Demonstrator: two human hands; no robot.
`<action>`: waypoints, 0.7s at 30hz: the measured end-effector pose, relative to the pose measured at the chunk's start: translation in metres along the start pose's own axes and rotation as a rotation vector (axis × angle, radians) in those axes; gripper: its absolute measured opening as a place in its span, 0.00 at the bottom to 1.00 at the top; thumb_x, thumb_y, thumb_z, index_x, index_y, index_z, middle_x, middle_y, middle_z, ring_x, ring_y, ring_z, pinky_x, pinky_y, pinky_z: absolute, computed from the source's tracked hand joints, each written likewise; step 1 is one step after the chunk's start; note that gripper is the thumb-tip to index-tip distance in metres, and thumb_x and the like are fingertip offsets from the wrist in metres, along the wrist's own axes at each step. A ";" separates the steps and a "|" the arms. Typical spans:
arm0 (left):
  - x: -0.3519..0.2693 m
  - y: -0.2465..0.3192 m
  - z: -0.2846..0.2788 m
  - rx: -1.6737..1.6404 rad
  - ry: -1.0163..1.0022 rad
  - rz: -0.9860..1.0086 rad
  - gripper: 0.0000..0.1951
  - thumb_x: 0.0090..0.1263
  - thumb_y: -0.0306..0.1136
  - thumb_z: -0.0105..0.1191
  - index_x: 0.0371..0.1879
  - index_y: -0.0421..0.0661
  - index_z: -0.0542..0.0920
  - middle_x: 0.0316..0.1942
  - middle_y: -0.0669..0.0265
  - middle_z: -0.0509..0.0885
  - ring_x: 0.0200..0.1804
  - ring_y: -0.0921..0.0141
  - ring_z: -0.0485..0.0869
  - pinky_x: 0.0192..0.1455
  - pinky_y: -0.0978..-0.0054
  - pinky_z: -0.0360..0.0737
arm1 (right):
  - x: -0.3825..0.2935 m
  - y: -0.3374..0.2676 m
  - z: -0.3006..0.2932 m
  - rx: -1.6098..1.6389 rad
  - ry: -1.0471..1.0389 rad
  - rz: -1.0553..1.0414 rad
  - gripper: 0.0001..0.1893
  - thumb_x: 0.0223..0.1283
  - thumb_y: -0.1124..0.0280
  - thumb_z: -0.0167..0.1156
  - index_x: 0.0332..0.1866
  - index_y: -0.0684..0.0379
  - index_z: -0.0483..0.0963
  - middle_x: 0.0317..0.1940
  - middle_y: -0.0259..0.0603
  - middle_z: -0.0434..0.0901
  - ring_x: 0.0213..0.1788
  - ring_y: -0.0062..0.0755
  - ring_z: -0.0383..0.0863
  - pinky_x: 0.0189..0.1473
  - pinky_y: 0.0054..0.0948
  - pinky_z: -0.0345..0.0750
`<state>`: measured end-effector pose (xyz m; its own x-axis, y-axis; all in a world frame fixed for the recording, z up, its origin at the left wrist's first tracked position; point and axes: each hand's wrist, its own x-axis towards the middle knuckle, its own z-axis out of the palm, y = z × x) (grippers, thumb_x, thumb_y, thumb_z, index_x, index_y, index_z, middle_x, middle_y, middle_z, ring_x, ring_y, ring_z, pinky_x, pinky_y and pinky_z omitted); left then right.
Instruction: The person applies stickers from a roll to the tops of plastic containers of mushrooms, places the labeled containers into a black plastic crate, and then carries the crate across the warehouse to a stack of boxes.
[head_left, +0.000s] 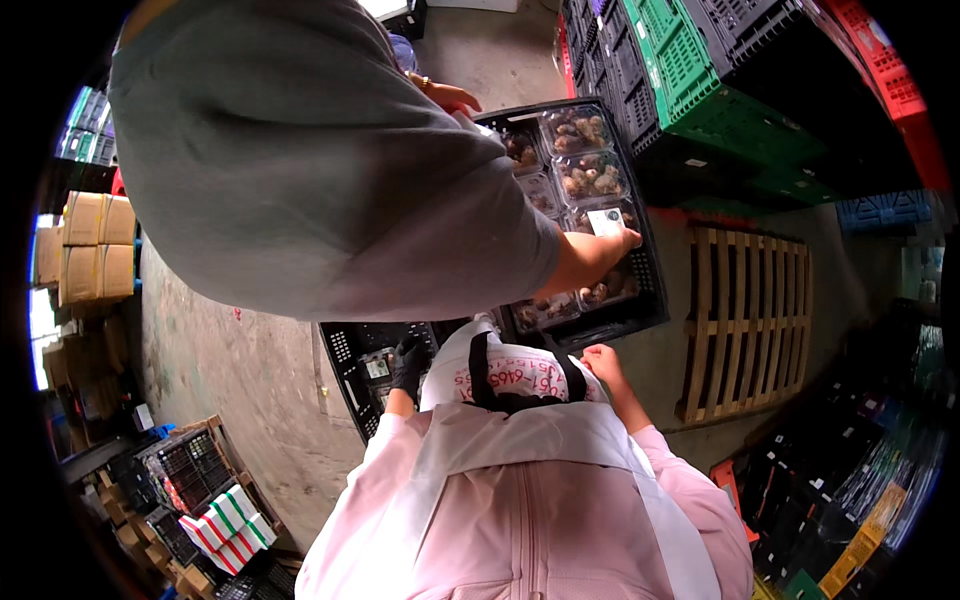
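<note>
My left hand (407, 367), in a black glove, is over a black plastic crate (345, 375) at lower left, beside a clear plastic punnet (377, 365) with a label; whether it grips anything is unclear. Near the lower edge of a larger black crate (652, 277) is my bare right hand (602, 363), its fingers bent, with no held thing visible. That larger crate carries several clear punnets (592, 178) of brown, knobbly produce. A co-worker in a grey T-shirt leans across, one hand (626, 238) at a labelled punnet (606, 220) there. The co-worker's arm and shirt hide part of the crates.
Stacked green (686, 82) and black plastic crates rise at upper right. A wooden pallet (742, 322) lies on the floor to the right. Cardboard boxes (97, 247) stand at far left, and white boxes (229, 529) with red and green bands at lower left. More crates stand at lower right.
</note>
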<state>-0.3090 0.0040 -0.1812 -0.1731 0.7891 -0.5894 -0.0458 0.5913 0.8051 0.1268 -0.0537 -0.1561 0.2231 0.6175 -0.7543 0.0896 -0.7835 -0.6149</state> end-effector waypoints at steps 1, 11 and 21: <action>-0.004 -0.017 -0.014 0.019 0.010 -0.030 0.01 0.60 0.30 0.47 0.29 0.52 0.73 0.20 0.72 0.73 0.20 0.76 0.71 0.20 0.80 0.67 | -0.004 0.010 -0.002 -0.017 0.040 0.049 0.06 0.52 0.75 0.53 0.33 0.66 0.72 0.24 0.40 0.78 0.23 0.23 0.77 0.26 0.22 0.75; 0.007 -0.103 -0.070 0.118 -0.165 -0.085 0.04 0.60 0.31 0.47 0.22 0.54 0.72 0.16 0.73 0.71 0.16 0.76 0.69 0.16 0.79 0.64 | 0.001 0.036 0.003 0.061 0.111 0.064 0.06 0.53 0.76 0.52 0.34 0.67 0.72 0.24 0.40 0.79 0.23 0.23 0.76 0.26 0.22 0.74; 0.010 -0.080 -0.047 0.163 -0.163 -0.088 0.04 0.60 0.32 0.47 0.23 0.53 0.72 0.18 0.72 0.71 0.18 0.74 0.69 0.19 0.77 0.64 | 0.003 0.028 0.000 0.066 0.052 0.012 0.05 0.54 0.75 0.52 0.33 0.65 0.72 0.25 0.40 0.79 0.20 0.21 0.76 0.24 0.20 0.74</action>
<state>-0.3532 -0.0431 -0.2479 -0.0134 0.7419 -0.6704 0.1080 0.6676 0.7366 0.1301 -0.0731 -0.1755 0.2740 0.6020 -0.7500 0.0230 -0.7837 -0.6207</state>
